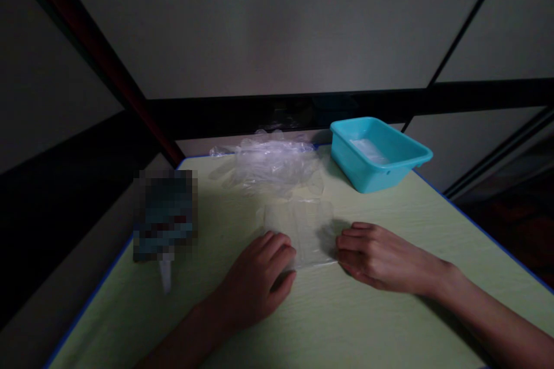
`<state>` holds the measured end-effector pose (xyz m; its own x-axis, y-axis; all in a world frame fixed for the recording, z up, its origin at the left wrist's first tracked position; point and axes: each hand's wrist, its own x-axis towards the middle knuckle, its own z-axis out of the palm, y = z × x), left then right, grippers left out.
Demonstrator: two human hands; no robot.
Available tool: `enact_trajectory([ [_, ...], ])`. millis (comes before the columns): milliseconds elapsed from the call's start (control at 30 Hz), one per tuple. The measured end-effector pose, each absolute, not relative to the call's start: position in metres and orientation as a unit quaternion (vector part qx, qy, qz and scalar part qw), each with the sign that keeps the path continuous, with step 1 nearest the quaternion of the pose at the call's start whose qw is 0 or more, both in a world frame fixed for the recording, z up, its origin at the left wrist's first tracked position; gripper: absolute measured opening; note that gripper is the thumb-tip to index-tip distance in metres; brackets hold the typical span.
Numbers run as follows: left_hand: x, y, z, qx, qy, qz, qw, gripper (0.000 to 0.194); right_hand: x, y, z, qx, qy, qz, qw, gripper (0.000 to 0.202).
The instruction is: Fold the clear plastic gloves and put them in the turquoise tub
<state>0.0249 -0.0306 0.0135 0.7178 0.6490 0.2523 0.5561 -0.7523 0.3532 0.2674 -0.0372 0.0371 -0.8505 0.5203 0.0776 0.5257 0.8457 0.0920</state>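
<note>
A thin, clear plastic glove [307, 233] lies folded into a flat rectangle on the table. Over its left edge rests my left hand [262, 277], fingers bent and pressing down, with the thumb apart from them on the near side. My right hand [366, 256] is closed at the glove's near right corner, its fingertips tucked under and partly hidden. Just beyond is a loose, crumpled pile of clear plastic gloves [272, 164]. Back right, a turquoise plastic basin [367, 181] holds a flat, whitish stack [370, 151], which may be folded gloves.
The pale yellow-green table [324, 323] has a blue edge. At its left stands a blurred-out object [164, 216] with a white part [165, 277] below it. A light panelled wall [281, 29] rises right behind the table.
</note>
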Motion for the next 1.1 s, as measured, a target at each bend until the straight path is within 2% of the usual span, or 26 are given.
enact_trajectory([
  [600, 0.0248, -0.0298, 0.0130, 0.917, 0.328, 0.185, 0.134, 0.019, 0.2670, -0.0372, 0.0368, -0.286, -0.956, -0.052, 0.037, 0.019],
  [933, 0.0245, -0.0282, 0.0113, 0.910, 0.340, 0.215, 0.103, 0.018, 0.2657, -0.0368, 0.0394, -0.375, -0.877, 0.207, 0.217, 0.015],
  [1100, 0.0224, -0.0229, 0.0093, 0.883, 0.370, 0.250, 0.145, 0.016, 0.2654, -0.0351, 0.0319, -0.412, -0.812, 0.306, 0.277, 0.009],
])
